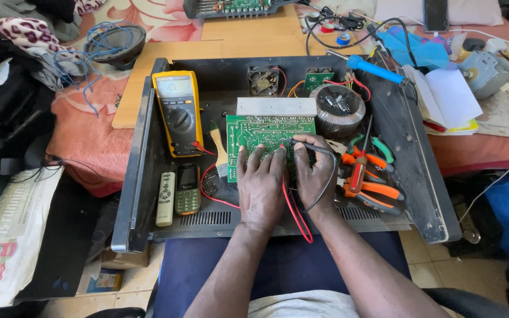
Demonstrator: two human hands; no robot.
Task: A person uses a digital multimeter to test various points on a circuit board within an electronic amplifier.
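So I'm at the probing stage on this green circuit board [264,136], which sits in the middle of the open black chassis [142,176] with a silver heatsink [276,106] along its far edge. My left hand [261,182] lies flat on the near part of the board, fingers spread a little and pressing down to steady it; the red lead [294,212] runs under it, and I can't tell from here whether the fingertips are pinching that probe or just resting. My right hand [315,174] has thumb and forefinger pinched on the black probe [310,147], tip down on the board around 12 o'clock from my knuckles. The yellow multimeter [177,112] sits at about 10 o'clock from the board, display facing me, though I can't make out any reading. At 9 o'clock, low down, there's a white remote [165,199] and a small green phone [187,189]. The toroidal transformer [340,109] is at 2 o'clock, and orange-handled pliers [372,188] plus a red screwdriver [357,171] are piled at 3 o'clock just beside my right hand. A blue soldering iron [375,69] rests on the chassis rim further out at 1 o'clock. My guess for the next bit: keep both tips dead still on their pads, then glance over at the meter without letting anything slide onto a neighbouring trace.
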